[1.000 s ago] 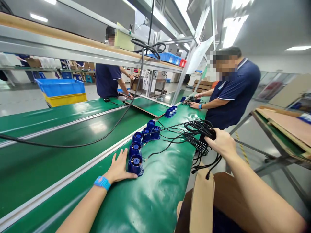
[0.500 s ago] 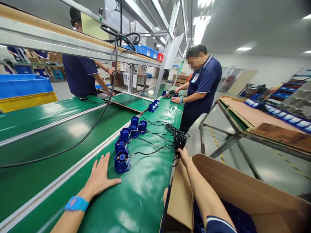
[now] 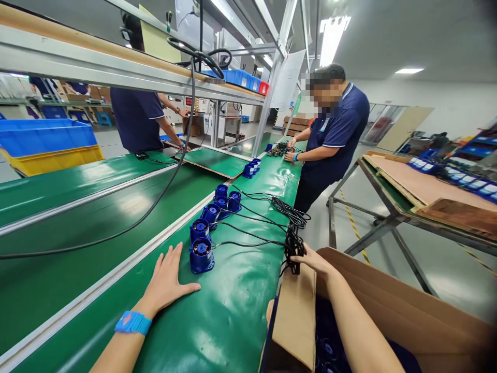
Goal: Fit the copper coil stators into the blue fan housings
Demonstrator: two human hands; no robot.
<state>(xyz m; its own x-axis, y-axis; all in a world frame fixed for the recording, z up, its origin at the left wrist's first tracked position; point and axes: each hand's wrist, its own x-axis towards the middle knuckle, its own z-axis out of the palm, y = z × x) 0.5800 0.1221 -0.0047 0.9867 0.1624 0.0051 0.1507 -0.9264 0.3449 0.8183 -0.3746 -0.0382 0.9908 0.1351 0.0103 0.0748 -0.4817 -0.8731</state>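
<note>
Compared with a second ago, the right hand (image 3: pixel 313 260) has come lower and nearer, bringing the bundle of black cables (image 3: pixel 294 243) from out past the table's right edge down to that edge, beside the near carton (image 3: pixel 295 316). The left hand (image 3: pixel 163 285), which was right up against the nearest blue motor unit (image 3: pixel 201 256), is now a little apart from it on the left. The left hand's grip is wide open and holds nothing, its fingers fanned and thumb stretched to the right over the table (image 3: pixel 229 316). The right hand's grip is closed on the cables, thumb across their front and fingers partly hidden behind. Further coils lie loosely looped just beyond, at the table's right edge. Six blue units stand upright in a slanting cluster along the pale rail (image 3: pixel 97 286); they are short, round, glossy housings with coppery parts showing inside the nearest ones, and thin leads run right from them to the bundle. The table's green covering is shiny and rippled, the carton is plain brown cardboard, and a bright blue band (image 3: pixel 133 322) circles the left wrist.
</note>
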